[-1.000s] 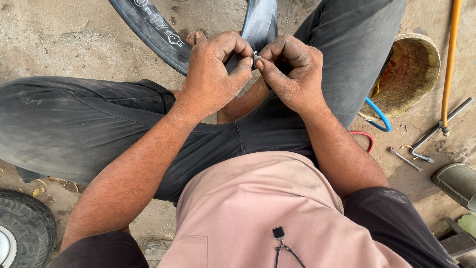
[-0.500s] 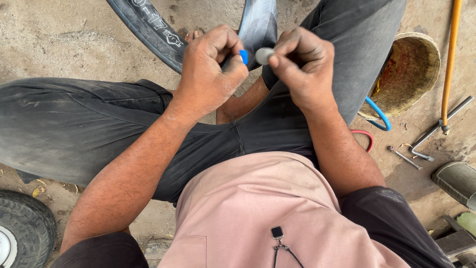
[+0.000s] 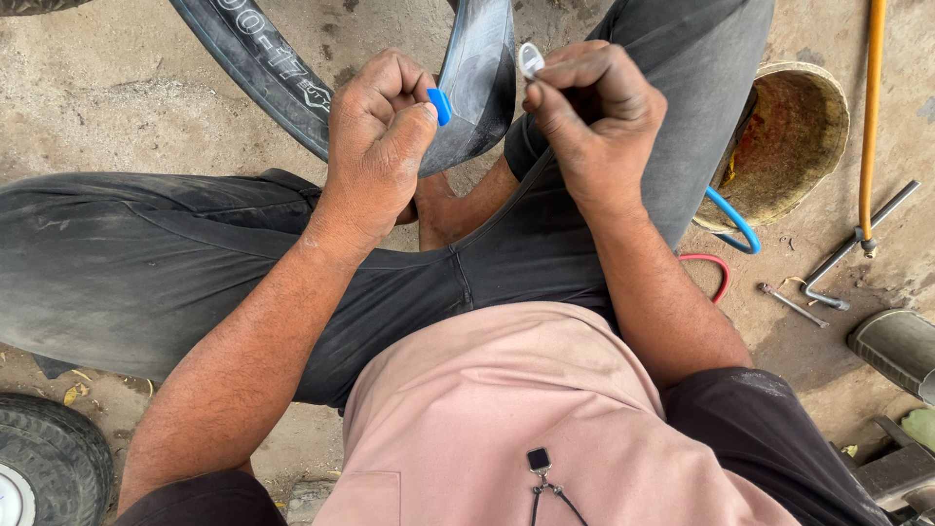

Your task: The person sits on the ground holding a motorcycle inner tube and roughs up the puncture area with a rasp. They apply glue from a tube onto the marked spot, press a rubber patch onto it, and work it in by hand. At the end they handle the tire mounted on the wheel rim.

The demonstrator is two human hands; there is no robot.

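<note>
In the head view, I see the two hands now drawn apart where a second ago they were pressed together over one small spot. My left hand (image 3: 375, 146) is curled into a fist, its grip closed on a small blue piece (image 3: 440, 105) that sticks out between thumb and forefinger. My right hand (image 3: 596, 107) has lifted and pulled to the side, its grip pinched shut on a small whitish backing piece (image 3: 530, 58) held up at the fingertips. Half a second ago the blue and the pale piece sat close together between both hands; now they are clearly separate, so I judge that the backing has been peeled off the blue patch and the patch is freed.

Just behind the hands the black inner tube (image 3: 477, 78) hangs in a fold, and the tyre (image 3: 258, 73) lies on the concrete floor (image 3: 117, 88) beyond it. Neither hand touches the tube that I can tell. Off to the right sit a worn round basin (image 3: 794, 146), a blue hose (image 3: 732, 219), a metal wrench (image 3: 847, 248) and a yellow rod (image 3: 870, 107), all well apart from the hands.
</note>
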